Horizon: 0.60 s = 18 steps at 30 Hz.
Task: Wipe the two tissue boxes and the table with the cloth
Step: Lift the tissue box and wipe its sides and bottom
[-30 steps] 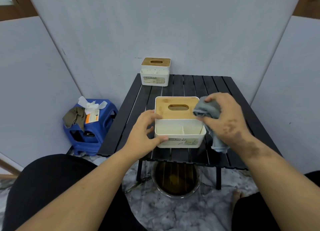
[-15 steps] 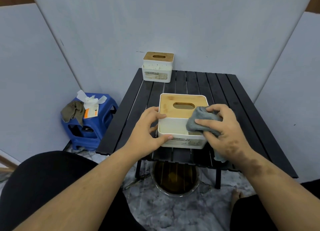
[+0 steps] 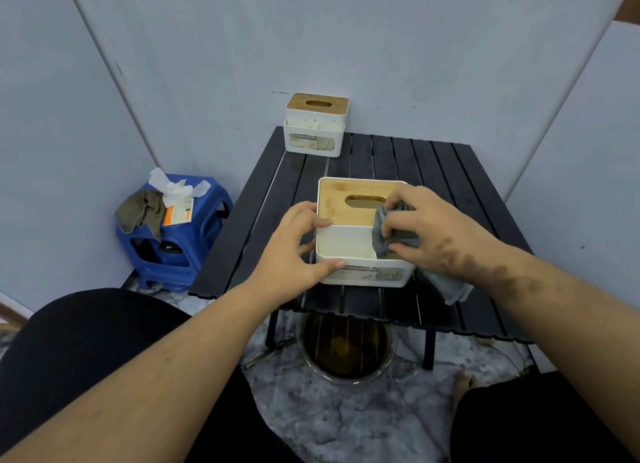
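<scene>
head view: the left hand (image 3: 294,251) grips the near tissue box (image 3: 349,247) at its left corner, fingers curled round the wall, likely to steady it against the wiping. the right hand (image 3: 429,230) holds the bunched grey cloth (image 3: 391,234), fingers closed on it, pressed into the box's right front compartment, a tail trailing onto the black slatted desk (image 3: 450,171). the second tissue box (image 3: 315,126) waits at the desk's far left corner, well apart. a blue stool (image 3: 194,240) with rags stands left; a basin (image 3: 346,351) sits underneath. nothing blocks the wiping.
</scene>
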Motion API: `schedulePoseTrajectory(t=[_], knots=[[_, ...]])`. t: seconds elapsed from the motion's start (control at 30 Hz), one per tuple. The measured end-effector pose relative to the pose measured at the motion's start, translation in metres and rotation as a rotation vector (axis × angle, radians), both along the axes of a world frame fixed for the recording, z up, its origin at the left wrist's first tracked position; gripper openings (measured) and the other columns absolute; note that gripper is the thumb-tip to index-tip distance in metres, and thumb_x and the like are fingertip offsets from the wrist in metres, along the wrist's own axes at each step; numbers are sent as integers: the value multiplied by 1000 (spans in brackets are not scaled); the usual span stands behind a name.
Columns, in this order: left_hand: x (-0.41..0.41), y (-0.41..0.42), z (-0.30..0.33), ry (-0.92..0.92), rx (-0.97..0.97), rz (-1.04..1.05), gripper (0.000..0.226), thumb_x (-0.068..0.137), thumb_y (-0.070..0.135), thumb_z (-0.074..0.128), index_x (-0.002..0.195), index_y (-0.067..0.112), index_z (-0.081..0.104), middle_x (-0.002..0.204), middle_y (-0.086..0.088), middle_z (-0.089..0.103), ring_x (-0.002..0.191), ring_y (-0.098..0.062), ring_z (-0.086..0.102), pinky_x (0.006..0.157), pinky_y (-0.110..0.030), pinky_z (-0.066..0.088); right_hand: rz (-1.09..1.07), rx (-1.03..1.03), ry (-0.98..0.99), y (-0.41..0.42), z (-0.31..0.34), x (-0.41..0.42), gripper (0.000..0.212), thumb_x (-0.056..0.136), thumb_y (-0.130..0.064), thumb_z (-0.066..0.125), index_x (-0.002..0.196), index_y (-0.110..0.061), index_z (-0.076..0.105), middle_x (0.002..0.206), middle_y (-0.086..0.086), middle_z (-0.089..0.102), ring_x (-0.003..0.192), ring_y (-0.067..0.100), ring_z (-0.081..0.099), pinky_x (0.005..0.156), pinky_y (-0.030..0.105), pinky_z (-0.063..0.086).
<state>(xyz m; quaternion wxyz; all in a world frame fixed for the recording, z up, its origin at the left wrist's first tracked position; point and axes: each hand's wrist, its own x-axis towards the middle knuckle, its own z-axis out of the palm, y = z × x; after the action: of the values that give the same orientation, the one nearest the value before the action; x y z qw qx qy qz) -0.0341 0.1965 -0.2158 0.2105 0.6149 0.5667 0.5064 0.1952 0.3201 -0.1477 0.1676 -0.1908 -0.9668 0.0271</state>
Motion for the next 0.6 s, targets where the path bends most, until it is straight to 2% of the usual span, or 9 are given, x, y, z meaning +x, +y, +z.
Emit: schedulePoseTrajectory(t=[0.07,0.13,0.23,0.3,0.4,0.53,0.6], knots=[[1,0,1,2,-8,9,57,75,19,92,109,43,53,143,16,39,138,-16,48,101,-26,56,-27,16,-73,-3,8,-7,35,75,-21,78,103,-30,58,109,-8,45,98,13,46,73,35,53],[1,0,1,8,-10,14,55,75,19,92,109,39,53,141,17,39,137,-17,48,99,-23,56,-59,24,-127,-2,13,-15,41,74,-23,77,106,-33,53,104,-11,40,92,13,47,70,36,53],[3,1,0,-2,-6,17,54,75,19,92,112,34,55,139,19,40,136,-19,49,99,-29,58,-72,29,-191,0,16,-24,36,72,-24,77,100,-31,56,100,-9,40,85,16,50,67,38,53],[3,2,0,-12,-9,19,54,75,20,92,112,33,55,138,24,39,136,-20,50,98,-31,59,-77,45,-232,1,18,-28,35,72,-24,78,97,-31,55,99,-9,40,83,16,50,64,35,51],[3,2,1,-9,-12,16,52,75,20,92,112,30,55,137,20,41,134,-20,51,96,-31,60,-91,55,-265,2,21,-32,34,72,-26,78,96,-31,55,100,-9,42,81,15,49,62,31,47],[2,4,3,9,-16,16,51,75,20,92,111,27,56,133,27,41,132,-17,53,94,-30,61,-105,28,-219,3,18,-30,30,74,-28,77,98,-29,58,97,-9,45,80,14,50,67,34,51],[0,6,4,24,-15,13,52,75,20,92,112,29,55,132,24,42,132,-18,53,93,-28,60,-150,-39,-159,6,15,-26,26,74,-26,77,95,-26,61,96,-8,48,81,16,53,71,37,53]])
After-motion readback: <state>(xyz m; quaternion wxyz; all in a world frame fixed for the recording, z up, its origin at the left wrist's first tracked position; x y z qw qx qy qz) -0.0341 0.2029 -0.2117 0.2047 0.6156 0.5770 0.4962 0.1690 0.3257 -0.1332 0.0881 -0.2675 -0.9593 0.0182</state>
